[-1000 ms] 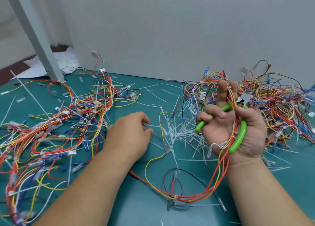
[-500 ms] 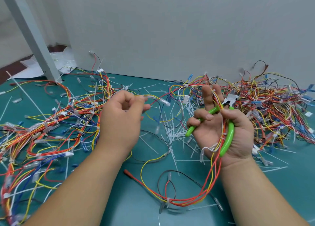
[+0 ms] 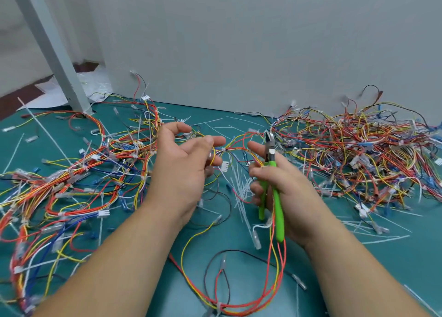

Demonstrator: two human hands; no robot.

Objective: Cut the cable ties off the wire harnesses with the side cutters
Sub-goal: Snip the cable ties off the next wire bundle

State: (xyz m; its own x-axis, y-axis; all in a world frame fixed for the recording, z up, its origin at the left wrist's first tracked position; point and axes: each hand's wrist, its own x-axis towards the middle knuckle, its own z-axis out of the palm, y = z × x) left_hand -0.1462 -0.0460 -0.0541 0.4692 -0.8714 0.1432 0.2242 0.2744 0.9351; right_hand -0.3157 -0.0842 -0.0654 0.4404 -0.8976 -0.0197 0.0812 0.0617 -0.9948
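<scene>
Green-handled side cutters [image 3: 277, 197] stand near upright above the teal surface [image 3: 358, 257], metal head at the top and pointing away from the camera. Whether the blades are parted cannot be told.

Right hand [image 3: 294, 192]: fingers curled round both cutter handles, with one finger stretched out straight just left of the cutter head.

Wire harness [image 3: 239, 147] of red, yellow and orange strands: it runs from the cutter head leftward to the left hand [image 3: 181, 171]. It also drops past the cutter handles through the right palm, and loops low on the surface in front of the cutters. A white cable tie [image 3: 218, 306] sits on that low loop.

Left hand, just left of the cutters and raised: fingers partly spread, and a yellow strand lies over one fingertip. Cannot tell whether any fingers pinch it. A white connector [image 3: 224, 167] hangs beside those fingertips.

Cut tie pieces [image 3: 241, 187], white and thin, lie scattered on the surface just left of the cutter handles.

Right of the cutters is a dense heap of harnesses [image 3: 358, 154] against the grey wall [image 3: 239, 41]. Far left of the cutters, more harnesses are spread out [image 3: 71, 173]. Behind these a grey post [image 3: 47, 41] slants up, with white paper [image 3: 55, 94] at its foot.
</scene>
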